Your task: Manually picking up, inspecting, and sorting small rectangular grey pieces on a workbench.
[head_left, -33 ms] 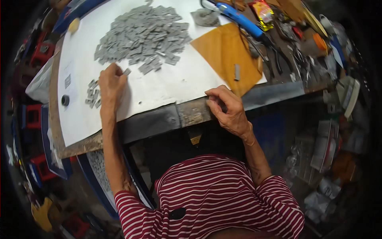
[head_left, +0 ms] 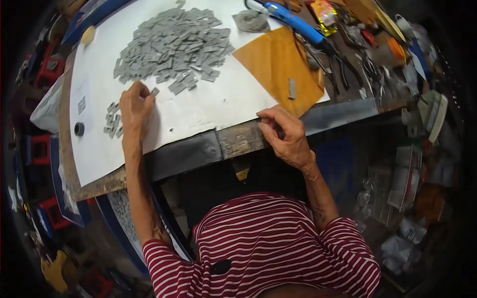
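Observation:
My left hand (head_left: 135, 110) rests over the white sheet (head_left: 194, 111) with its fingers curled. A small flat grey piece (head_left: 154, 92) shows at the tip of its thumb, and it looks pinched there. Close beside this hand on its left lies a loose group of similar grey pieces (head_left: 113, 120). Just beyond stands a large heap of them (head_left: 174, 47). My right hand (head_left: 286, 137) is at the table's front edge, thumb and forefinger bent towards each other. Whatever it may hold is hidden.
An orange-brown sheet (head_left: 278, 64) carries one grey strip (head_left: 291, 89). Behind it are a blue-handled tool (head_left: 300, 25), a pair of pliers (head_left: 343, 64) and assorted clutter. A black cap-like ring (head_left: 79, 129) sits at the left. Below the table stands a blue-rimmed tray (head_left: 121, 213).
The whole view has shifted slightly, so the table's contents appear a little further left. Both hands keep nearly the same pose and place.

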The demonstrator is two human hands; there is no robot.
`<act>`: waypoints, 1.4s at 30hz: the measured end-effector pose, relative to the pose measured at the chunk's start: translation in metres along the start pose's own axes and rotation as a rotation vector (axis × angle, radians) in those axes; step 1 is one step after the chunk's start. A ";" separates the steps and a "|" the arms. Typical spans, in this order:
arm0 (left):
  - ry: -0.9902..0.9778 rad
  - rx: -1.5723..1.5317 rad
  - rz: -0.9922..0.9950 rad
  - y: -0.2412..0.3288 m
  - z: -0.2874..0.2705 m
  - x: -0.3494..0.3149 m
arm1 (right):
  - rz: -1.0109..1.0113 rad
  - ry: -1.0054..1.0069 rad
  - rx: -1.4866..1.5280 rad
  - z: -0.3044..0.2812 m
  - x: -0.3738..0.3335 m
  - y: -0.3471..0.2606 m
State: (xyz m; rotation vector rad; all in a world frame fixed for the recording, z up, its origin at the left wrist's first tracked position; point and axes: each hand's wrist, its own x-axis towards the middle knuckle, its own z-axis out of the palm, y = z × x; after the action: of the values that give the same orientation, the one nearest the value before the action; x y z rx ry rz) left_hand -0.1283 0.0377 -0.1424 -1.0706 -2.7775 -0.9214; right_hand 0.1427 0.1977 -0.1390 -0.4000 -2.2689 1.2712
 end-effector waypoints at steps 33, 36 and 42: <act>-0.235 -0.962 -0.068 0.096 0.045 -0.059 | -0.297 -0.125 -0.795 -0.072 0.060 0.075; -0.257 -1.035 -0.084 0.096 0.049 -0.062 | -0.314 -0.151 -0.817 -0.073 0.062 0.076; -0.329 -1.087 -0.120 0.096 0.048 -0.063 | -0.347 -0.133 -0.792 -0.072 0.064 0.076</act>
State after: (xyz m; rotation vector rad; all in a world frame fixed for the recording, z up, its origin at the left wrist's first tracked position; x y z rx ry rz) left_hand -0.0122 0.0822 -0.1459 -1.1665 -2.4833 -2.6243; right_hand 0.1306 0.3187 -0.1540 -0.1679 -2.7330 0.1975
